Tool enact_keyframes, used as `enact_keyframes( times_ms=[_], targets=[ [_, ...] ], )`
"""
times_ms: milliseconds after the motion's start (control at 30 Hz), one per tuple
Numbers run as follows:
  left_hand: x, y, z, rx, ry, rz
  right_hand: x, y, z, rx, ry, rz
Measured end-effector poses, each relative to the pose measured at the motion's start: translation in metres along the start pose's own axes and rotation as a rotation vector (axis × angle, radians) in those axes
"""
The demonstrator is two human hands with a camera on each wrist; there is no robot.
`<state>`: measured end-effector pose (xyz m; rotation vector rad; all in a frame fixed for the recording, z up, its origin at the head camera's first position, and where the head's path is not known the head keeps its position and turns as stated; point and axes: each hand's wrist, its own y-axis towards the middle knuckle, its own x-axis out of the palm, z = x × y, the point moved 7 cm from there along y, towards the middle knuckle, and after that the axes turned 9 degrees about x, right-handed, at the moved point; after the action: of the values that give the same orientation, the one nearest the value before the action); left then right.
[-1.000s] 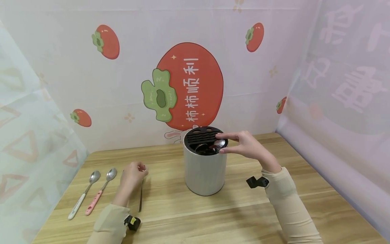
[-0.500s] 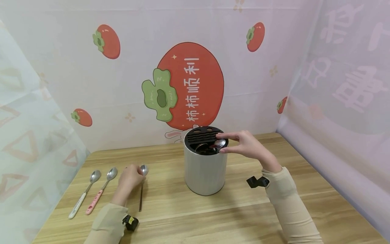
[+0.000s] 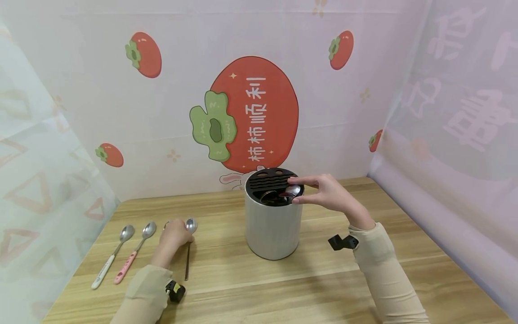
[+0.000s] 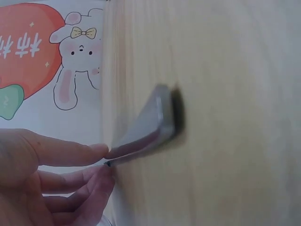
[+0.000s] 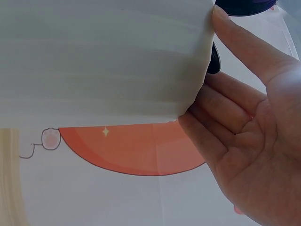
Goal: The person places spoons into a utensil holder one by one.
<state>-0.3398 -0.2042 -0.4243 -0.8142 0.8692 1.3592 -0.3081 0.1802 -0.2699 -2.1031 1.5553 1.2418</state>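
Note:
A silver spoon (image 3: pixel 191 225) with a slim metal handle lies at the left of the table. My left hand (image 3: pixel 174 235) pinches its handle between thumb and fingers; in the left wrist view the flat metal handle (image 4: pixel 149 121) slants out from the fingertips toward the camera. Part of another metal utensil (image 3: pixel 166 225) peeks out behind that hand, mostly hidden. My right hand (image 3: pixel 328 193) holds the rim of a white round utensil holder (image 3: pixel 273 229), thumb in front and fingers on the black slotted lid (image 3: pixel 267 182). A spoon bowl (image 3: pixel 292 191) shows in the lid's opening beside the fingers.
Farther left lie a spoon with a white handle (image 3: pixel 103 272) and one with a pink handle (image 3: pixel 126 267), bowls toward the back. A printed cloth (image 3: pixel 174 103) stands behind the wooden table (image 3: pixel 226 288) and along its sides.
My left hand has shifted slightly left and down along the silver spoon, uncovering its bowl, and now pinches the handle. The right hand stays at the holder's rim.

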Motion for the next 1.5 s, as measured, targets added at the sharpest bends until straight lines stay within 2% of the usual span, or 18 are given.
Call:
enact_keyframes(
  times_ms=[167,633,1067,1500],
  targets=[
    [0.0003,0.0012,-0.0014,-0.016,-0.009,0.009,0.0005,0.0003,0.0000,0.001,0.000,-0.003],
    [0.0064,0.0042,-0.0071,-0.034,-0.158,-0.014,0.0005,-0.0007,-0.0022,-0.013,0.006,-0.012],
    [0.0047,0.0031,-0.0040,-0.024,-0.156,-0.018,0.0012,-0.0006,-0.0006,-0.011,0.011,-0.012],
    [0.0078,0.0082,-0.0039,0.005,-0.167,-0.007,0.0002,-0.0008,-0.0044,-0.002,0.017,-0.027]
  ],
)
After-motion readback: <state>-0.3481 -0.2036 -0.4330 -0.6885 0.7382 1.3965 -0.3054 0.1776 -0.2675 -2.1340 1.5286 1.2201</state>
